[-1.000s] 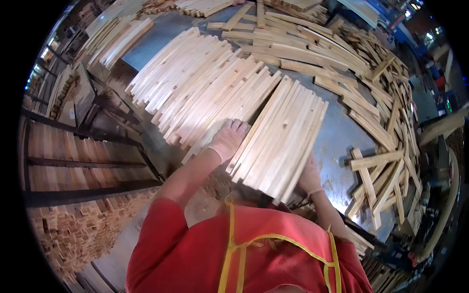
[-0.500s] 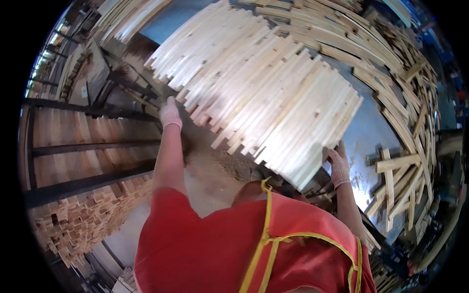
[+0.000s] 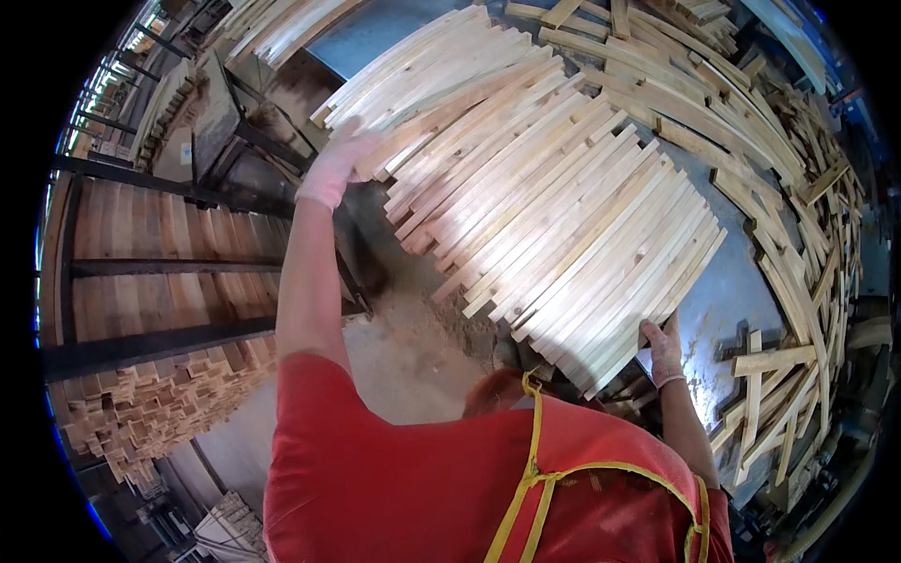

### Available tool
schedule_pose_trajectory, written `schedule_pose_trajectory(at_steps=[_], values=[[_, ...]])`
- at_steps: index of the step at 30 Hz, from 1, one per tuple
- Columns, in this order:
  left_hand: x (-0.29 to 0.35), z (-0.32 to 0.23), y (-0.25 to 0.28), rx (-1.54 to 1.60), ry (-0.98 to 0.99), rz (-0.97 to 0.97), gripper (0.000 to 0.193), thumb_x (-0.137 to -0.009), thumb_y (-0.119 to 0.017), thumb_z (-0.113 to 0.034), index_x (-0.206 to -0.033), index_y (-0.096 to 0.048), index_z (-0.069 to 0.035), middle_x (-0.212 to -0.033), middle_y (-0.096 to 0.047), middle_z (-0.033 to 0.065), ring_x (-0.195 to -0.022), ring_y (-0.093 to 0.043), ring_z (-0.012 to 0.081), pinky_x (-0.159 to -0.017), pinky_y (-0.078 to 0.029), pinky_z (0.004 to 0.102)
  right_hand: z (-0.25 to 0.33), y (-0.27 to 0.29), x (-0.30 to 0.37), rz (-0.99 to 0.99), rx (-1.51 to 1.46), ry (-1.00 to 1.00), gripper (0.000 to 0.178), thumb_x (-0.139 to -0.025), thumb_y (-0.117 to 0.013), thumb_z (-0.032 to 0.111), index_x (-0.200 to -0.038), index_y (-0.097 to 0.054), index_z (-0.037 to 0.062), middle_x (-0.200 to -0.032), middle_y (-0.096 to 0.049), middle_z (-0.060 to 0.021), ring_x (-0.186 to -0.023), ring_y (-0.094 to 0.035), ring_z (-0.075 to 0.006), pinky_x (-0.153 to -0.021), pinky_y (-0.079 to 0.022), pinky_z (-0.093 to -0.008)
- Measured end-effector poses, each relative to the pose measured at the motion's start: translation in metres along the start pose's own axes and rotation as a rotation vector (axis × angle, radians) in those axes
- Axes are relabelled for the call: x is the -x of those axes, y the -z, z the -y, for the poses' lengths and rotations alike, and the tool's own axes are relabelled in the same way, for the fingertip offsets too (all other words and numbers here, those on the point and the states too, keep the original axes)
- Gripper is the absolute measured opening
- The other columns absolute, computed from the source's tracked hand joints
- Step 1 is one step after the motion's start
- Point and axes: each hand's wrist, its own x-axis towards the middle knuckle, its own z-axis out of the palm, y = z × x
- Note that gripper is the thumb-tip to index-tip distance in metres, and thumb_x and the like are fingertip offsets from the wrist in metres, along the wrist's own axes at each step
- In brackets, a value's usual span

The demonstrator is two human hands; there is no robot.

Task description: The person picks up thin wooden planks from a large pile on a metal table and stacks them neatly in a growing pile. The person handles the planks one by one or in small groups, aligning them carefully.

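Wooden strips (image 3: 563, 225) lie side by side in a wide row with uneven ends, on a blue-grey tabletop (image 3: 713, 281). At the row's left part, my left hand (image 3: 340, 169), in a pale glove, is closed around the near end of a darker wooden strip (image 3: 450, 105). That strip lies tilted over its neighbours. My gloved right hand (image 3: 664, 355) touches the right side of the row near its near corner. Its thumb and forefinger are spread there; the other fingers are partly hidden.
Loose wood pieces (image 3: 760, 375) are heaped along the table's right and far sides. To my left stands a dark metal rack (image 3: 160, 352) with boards, above stacked wood blocks (image 3: 160, 403). More strips (image 3: 282, 28) lie at the far left.
My left hand has come up from below the row's left edge onto it and now holds a strip, which has tilted. My right hand stays at the row's right side.
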Motion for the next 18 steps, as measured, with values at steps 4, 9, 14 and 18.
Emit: schedule_pose_trajectory(at_steps=[4, 9, 14, 18], values=[[-0.002, -0.061, 0.035, -0.617, -0.096, 0.184, 0.048, -0.095, -0.079, -0.038, -0.132, -0.072, -0.008, -0.094, -0.074, 0.0005, -0.084, -0.069, 0.0108, -0.073, -0.054, 0.0265, -0.01, 0.014, -0.011, -0.01, 0.111, 0.113, 0.096, -0.092, -0.075, 0.004, -0.172, -0.021, 0.0009, -0.16, -0.051, -0.0222, -0.143, -0.054, -0.0305, -0.119, -0.043, -0.0393], [0.109, -0.111, 0.019, -0.433, -0.145, 0.1, 0.033, -0.097, -0.078, -0.036, -0.115, -0.076, -0.008, -0.081, -0.066, -0.002, -0.065, -0.056, 0.0023, -0.057, -0.048, 0.0224, 0.006, -0.007, 0.02, -0.129, 0.235, 0.421, 0.095, -0.1, -0.074, 0.016, -0.172, -0.015, -0.0041, -0.164, -0.043, -0.0319, -0.148, -0.049, -0.0385, -0.122, -0.043, -0.0465], [0.245, -0.03, -0.117, -0.96, -0.756, 0.642, 0.034, -0.102, -0.063, -0.022, -0.131, -0.069, -0.005, -0.128, -0.069, 0.0159, -0.121, -0.068, 0.0307, -0.102, -0.056, 0.036, 0.1, -0.132, 0.052, 0.142, -0.568, 0.125, 0.078, -0.096, -0.078, 0.033, -0.156, -0.045, -0.0046, -0.145, -0.061, -0.0251, -0.126, -0.066, -0.0338, -0.111, -0.054, -0.0455], [0.299, 0.09, -0.155, -0.055, 0.193, 0.696, 0.054, -0.1, -0.073, -0.041, -0.134, -0.068, 0.0, -0.113, -0.072, 0.0105, -0.102, -0.07, 0.0219, -0.091, -0.054, 0.032, 0.112, -0.105, 0.047, -0.007, -0.429, 0.044, 0.041, -0.094, -0.069, 0.005, -0.133, -0.058, -0.0028, -0.108, -0.072, -0.0142, -0.083, -0.075, -0.0309, -0.075, -0.066, -0.0424]])
